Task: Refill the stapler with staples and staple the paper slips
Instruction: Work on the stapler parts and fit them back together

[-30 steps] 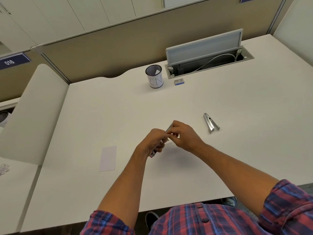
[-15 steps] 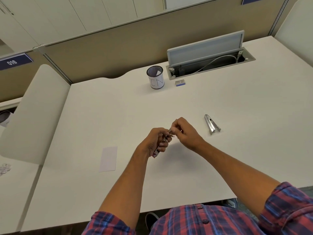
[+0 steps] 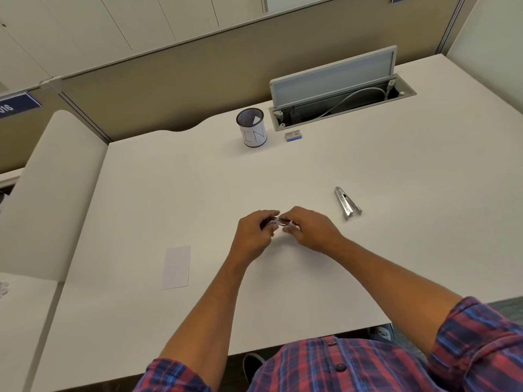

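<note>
Two hands meet over the middle of the desk, head view, the only view on offer; left hand has its fingers curled round the stapler, of which only a short metal stretch shows between the knuckles; right hand has its fingertips pinched onto the same piece from the other side, what exactly they nip too small to tell.

Change over the last second: the stapler was tilted up with its tip poking out above the hands; now it lies nearly level and lower, almost buried in the grip; the hands have drawn closer together. My reading: staples are being seated or the channel pushed home; refill under way, not confirmed finished.

A separate metal part lies on the desk to the right, well apart from the hands, same spot as before; likely the stapler's pusher or cover, so reassembly remains.

Staple box sits far back, just beside the mesh cup marked IN, near the open cable tray; none has been disturbed.

Paper slip lies flat to the left, apart from both hands, untouched; stapling not yet begun.

Risk, as judged: small staple strip could slip or break in such a tight pinch.
</note>
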The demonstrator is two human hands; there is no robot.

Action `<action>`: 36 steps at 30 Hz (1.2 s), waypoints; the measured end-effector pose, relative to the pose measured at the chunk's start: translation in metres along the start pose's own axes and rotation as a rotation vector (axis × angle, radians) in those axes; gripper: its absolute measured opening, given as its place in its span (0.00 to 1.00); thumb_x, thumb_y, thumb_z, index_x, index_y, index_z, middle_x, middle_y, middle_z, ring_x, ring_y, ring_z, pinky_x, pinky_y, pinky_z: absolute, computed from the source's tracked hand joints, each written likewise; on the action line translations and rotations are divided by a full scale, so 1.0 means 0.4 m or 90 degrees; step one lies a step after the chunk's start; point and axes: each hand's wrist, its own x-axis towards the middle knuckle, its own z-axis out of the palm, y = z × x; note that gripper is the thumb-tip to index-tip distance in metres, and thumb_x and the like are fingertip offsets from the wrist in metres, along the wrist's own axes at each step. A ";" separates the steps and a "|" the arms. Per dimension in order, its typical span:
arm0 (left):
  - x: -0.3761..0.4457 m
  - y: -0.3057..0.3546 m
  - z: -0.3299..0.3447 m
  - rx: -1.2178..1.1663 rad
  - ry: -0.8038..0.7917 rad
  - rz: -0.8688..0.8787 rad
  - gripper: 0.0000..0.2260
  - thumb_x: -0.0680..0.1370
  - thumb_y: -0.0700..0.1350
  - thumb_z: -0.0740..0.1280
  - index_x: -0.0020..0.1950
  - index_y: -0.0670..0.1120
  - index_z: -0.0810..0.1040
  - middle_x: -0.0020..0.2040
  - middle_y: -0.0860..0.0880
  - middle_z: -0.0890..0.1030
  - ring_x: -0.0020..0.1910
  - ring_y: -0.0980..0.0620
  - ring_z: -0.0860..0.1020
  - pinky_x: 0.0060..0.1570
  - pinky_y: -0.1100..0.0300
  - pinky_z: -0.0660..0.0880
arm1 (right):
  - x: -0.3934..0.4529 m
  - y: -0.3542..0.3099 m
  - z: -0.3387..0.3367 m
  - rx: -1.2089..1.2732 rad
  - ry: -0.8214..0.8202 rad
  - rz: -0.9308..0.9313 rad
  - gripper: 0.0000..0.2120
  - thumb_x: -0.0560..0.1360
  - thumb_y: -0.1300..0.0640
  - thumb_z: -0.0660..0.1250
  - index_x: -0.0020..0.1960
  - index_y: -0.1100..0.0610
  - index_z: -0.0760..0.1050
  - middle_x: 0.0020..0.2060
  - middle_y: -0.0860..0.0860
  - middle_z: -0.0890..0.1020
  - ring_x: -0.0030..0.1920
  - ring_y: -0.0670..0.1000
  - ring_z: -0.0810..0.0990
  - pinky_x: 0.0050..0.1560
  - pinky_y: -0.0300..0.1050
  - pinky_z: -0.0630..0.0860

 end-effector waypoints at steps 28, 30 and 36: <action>-0.003 -0.015 -0.044 -0.436 -0.219 -0.183 0.17 0.76 0.40 0.68 0.65 0.41 0.80 0.57 0.38 0.84 0.45 0.47 0.80 0.37 0.58 0.73 | 0.039 -0.044 -0.036 0.448 0.200 0.142 0.16 0.75 0.49 0.74 0.56 0.46 0.69 0.35 0.49 0.83 0.35 0.47 0.83 0.39 0.36 0.75; -0.002 -0.018 -0.042 -0.458 -0.219 -0.200 0.18 0.76 0.41 0.68 0.65 0.40 0.80 0.58 0.38 0.84 0.44 0.47 0.79 0.37 0.58 0.73 | 0.030 -0.044 -0.031 0.369 0.253 0.113 0.18 0.74 0.51 0.75 0.56 0.44 0.69 0.40 0.46 0.81 0.36 0.47 0.82 0.37 0.33 0.75; -0.008 -0.021 -0.042 -0.497 -0.215 -0.215 0.15 0.77 0.39 0.66 0.62 0.36 0.81 0.54 0.40 0.84 0.43 0.47 0.78 0.33 0.59 0.71 | -0.006 -0.043 -0.005 0.121 0.197 -0.134 0.03 0.74 0.56 0.77 0.47 0.52 0.84 0.46 0.44 0.76 0.38 0.45 0.77 0.39 0.47 0.78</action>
